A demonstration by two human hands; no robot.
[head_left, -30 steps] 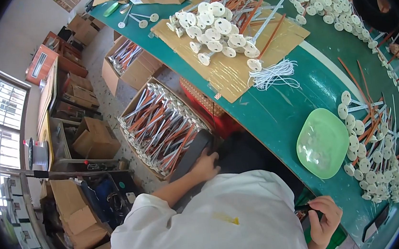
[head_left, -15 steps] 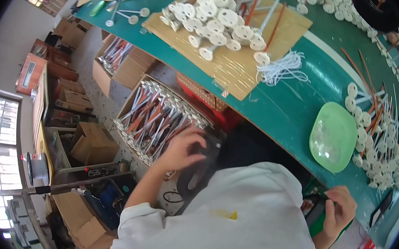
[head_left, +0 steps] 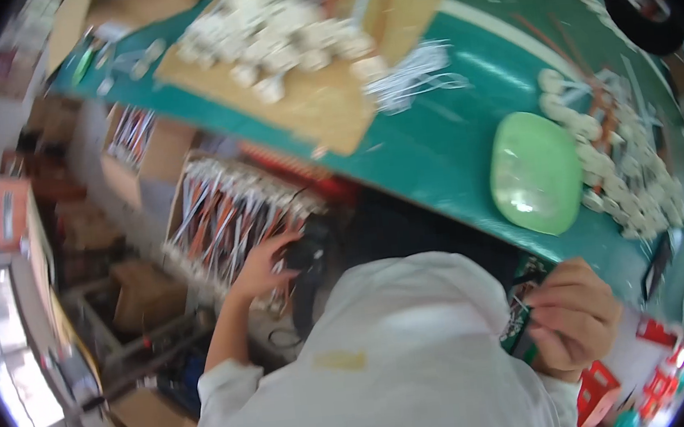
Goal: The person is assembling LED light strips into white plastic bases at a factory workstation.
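The left hand (head_left: 262,270) is hanging, fingers spread apart, by an open brown cardboard box (head_left: 177,203), where slim orange and silver strips (head_left: 214,213) are lying side by side, apparently for compactness; beside the glossy green table (head_left: 421,181), the right hand (head_left: 576,314) is bending its fingers, grip unclear

Blur softens the left hand (head_left: 262,270) and the sticks (head_left: 223,217) just beyond it. What, if anything, the right hand (head_left: 574,310) pinches is too small to tell. Well ahead of the left hand, the top edge cuts off a cardboard box (head_left: 142,2).
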